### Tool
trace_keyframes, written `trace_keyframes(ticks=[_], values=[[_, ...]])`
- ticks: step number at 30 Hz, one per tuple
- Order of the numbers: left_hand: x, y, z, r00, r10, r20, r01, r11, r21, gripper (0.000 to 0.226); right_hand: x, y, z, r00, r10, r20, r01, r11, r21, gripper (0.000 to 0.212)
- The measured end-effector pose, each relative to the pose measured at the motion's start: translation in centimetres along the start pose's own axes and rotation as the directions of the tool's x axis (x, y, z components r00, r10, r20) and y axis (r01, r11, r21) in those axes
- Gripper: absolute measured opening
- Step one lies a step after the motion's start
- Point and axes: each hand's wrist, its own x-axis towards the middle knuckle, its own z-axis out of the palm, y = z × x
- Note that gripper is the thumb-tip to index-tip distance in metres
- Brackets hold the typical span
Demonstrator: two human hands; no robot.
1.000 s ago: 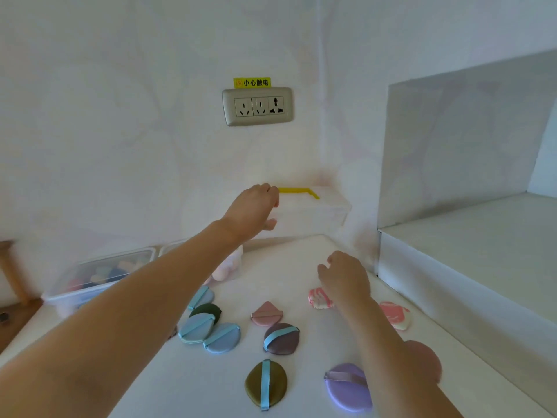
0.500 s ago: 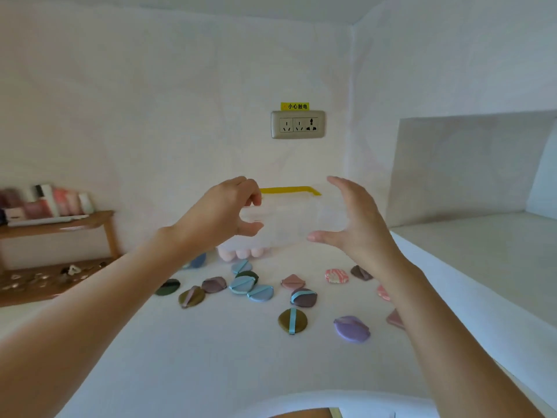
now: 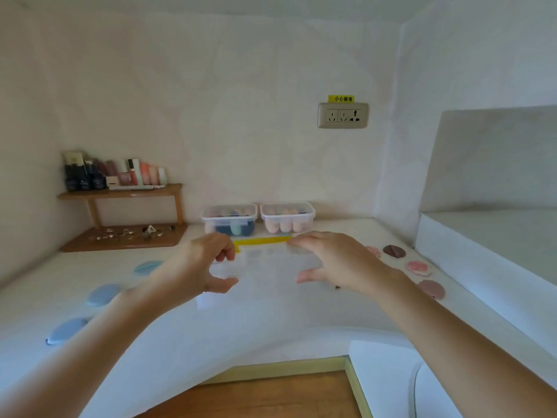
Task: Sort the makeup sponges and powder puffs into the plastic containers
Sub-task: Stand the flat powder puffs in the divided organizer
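Holding one container (image 3: pixel 268 265), left hand (image 3: pixel 201 267), right hand (image 3: pixel 339 260)

White tabletop (image 3: pixel 271 330) carries two lidded containers (image 3: pixel 229 219) at the rear, blue puffs (image 3: pixel 104 294) left, pink and brown puffs (image 3: pixel 418 268) right.

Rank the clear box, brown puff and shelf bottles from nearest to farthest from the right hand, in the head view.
1. The clear box: held by the right hand, on its left side.
2. The brown puff: on the counter just to the hand's right, not touching it.
3. The shelf bottles: far left, against the back wall.
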Motion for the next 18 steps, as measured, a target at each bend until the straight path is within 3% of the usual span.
trace_keyframes(ticks=[5, 10, 14, 18], values=[[-3.0, -1.6, 2.0, 0.999, -0.041, 0.010, 0.041, 0.998, -0.045, 0.041, 0.2, -1.9, 1.9, 0.988, -0.093, 0.121, 0.113, 0.979, -0.169, 0.051], [-4.8, -3.0, 3.7, 0.997, 0.002, -0.081, -0.006, 0.998, -0.055, 0.043, -0.1, -2.9, 2.6, 0.966, -0.199, 0.167, 0.249, 0.895, -0.371, 0.051], [-5.2, -3.2, 4.2, 0.996, -0.041, -0.084, 0.038, 0.999, -0.033, 0.035, 0.4, -3.3, 3.5, 0.959, -0.157, 0.234, 0.248, 0.864, -0.438, 0.049], [-5.7, -4.0, 5.1, 0.995, 0.032, -0.096, -0.027, 0.998, 0.049, 0.053, 0.5, -4.0, 4.4, 0.957, -0.104, 0.270, 0.229, 0.843, -0.486, 0.048]])
